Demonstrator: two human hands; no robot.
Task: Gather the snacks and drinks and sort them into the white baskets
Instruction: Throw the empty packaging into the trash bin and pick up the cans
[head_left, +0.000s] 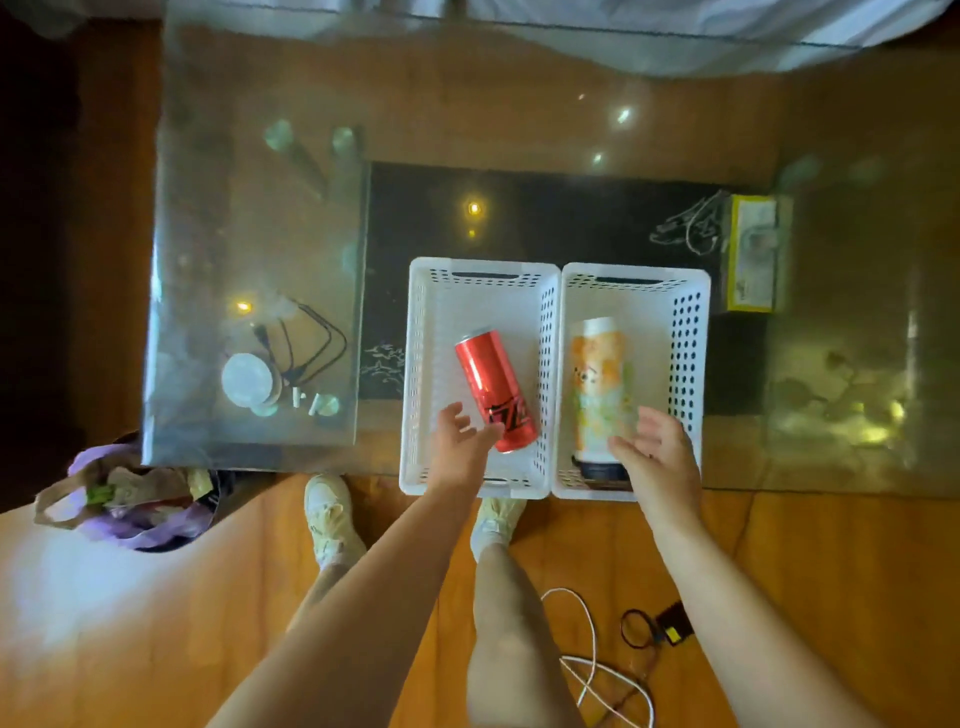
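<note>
Bag (124, 499): on the floor at the far left, below the near left corner of the surface; purple, with brown paper and wrappers in it.
Surface (519, 104): glass top; cables and a round white disc (248, 378) show at its left part.
Left basket (447, 312): white, perforated walls, at the near edge of the surface, touching the right basket along one side.
Red can (491, 382): lies on its side in the left basket, tilted, its top toward the far left.
My left hand (460, 441): reaches over the near rim of the left basket; fingers spread and relaxed, fingertips at the near end of the red can, gripping nothing.
Right basket (685, 332): white, same type, just right of the left basket.
Snack tube (597, 384): orange and white print, dark near end; lies lengthwise in the right basket.
My right hand (654, 452): over the near part of the right basket; fingers wide and loose, just beside the snack tube, holding nothing.
Yellow box (753, 249): under the glass, far right of the baskets.
Floor: wood; white cable (587, 649) near my legs.
</note>
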